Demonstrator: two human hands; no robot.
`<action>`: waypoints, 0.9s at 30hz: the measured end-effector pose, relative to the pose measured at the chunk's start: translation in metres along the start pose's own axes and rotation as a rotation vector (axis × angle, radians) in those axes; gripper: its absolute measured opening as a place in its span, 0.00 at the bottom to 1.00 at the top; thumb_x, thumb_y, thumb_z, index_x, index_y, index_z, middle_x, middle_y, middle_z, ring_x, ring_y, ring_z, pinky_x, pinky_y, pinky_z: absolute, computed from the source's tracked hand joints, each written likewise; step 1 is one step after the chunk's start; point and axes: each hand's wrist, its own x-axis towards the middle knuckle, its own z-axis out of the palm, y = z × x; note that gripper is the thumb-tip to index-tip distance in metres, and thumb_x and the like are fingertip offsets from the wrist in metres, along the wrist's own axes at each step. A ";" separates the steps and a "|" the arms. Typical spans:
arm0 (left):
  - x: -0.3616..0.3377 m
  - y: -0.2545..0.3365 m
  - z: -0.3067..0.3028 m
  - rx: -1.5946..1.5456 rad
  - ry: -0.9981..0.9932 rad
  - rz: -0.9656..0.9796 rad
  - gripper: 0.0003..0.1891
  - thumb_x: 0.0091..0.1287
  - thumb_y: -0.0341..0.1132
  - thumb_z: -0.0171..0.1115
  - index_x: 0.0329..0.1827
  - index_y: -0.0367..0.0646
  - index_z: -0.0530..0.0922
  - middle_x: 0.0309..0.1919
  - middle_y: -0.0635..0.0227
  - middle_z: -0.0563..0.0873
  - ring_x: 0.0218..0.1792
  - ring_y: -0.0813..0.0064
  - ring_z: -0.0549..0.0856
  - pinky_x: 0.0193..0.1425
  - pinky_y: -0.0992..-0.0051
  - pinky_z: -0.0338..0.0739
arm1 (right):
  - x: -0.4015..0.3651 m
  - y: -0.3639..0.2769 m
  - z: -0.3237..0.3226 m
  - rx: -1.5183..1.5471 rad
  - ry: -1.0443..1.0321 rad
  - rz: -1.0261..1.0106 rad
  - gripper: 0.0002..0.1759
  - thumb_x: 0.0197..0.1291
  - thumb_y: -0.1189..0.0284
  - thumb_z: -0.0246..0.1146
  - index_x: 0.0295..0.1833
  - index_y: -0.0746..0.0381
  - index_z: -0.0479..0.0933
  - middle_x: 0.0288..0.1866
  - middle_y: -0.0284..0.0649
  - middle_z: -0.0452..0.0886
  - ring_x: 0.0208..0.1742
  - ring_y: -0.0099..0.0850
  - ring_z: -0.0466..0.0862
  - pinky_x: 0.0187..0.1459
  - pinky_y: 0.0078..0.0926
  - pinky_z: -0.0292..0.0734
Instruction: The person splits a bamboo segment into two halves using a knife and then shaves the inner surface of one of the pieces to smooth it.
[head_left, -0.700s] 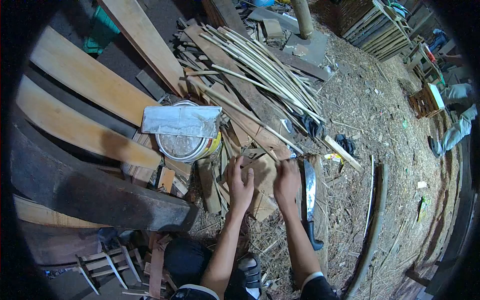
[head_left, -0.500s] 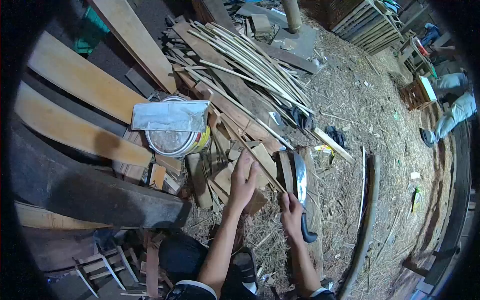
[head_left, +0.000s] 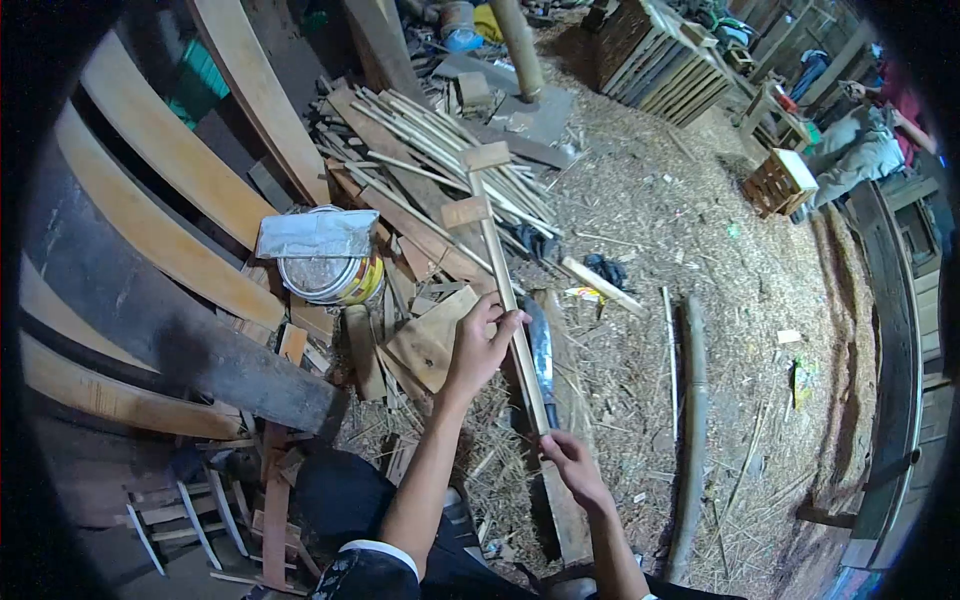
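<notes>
Nearest, at five o'clock, the right hand (head_left: 571, 468) pinches the near end of a narrow wooden strip (head_left: 521, 365) between thumb and fingers, its grip narrow. Just above the view's centre point, the strip leans away toward twelve o'clock; the left hand (head_left: 482, 343), near the centre, closes thumb and fingers around its middle. Two short wooden crosspieces (head_left: 466, 211) sit at its far end, one beyond the other.

Close beside the strip on its right lies a machete (head_left: 541, 352), blade pointing away and dark handle partly hidden by the strip, on a rough plank (head_left: 572, 420). Wood offcuts (head_left: 431, 340) lie just left of the left hand. At four o'clock a thick pole (head_left: 691, 400) lies on the littered ground.

Farther off, between nine and ten o'clock, a pale slab (head_left: 317, 234) rests across a bucket (head_left: 328, 280), near long curved boards (head_left: 170, 225). Thin sticks (head_left: 418, 135) are heaped toward eleven o'clock.

Farthest, a slatted crate (head_left: 665, 62) stands at one o'clock; at two, a person (head_left: 862, 145) is beside a small wooden crate (head_left: 775, 188).
</notes>
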 end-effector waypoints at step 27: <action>-0.050 0.039 0.080 0.790 0.036 0.338 0.35 0.76 0.58 0.56 0.69 0.33 0.70 0.59 0.43 0.78 0.61 0.45 0.77 0.68 0.56 0.69 | -0.087 -0.041 -0.084 -0.508 0.466 -0.253 0.18 0.77 0.59 0.56 0.51 0.62 0.83 0.26 0.53 0.79 0.26 0.47 0.79 0.33 0.42 0.72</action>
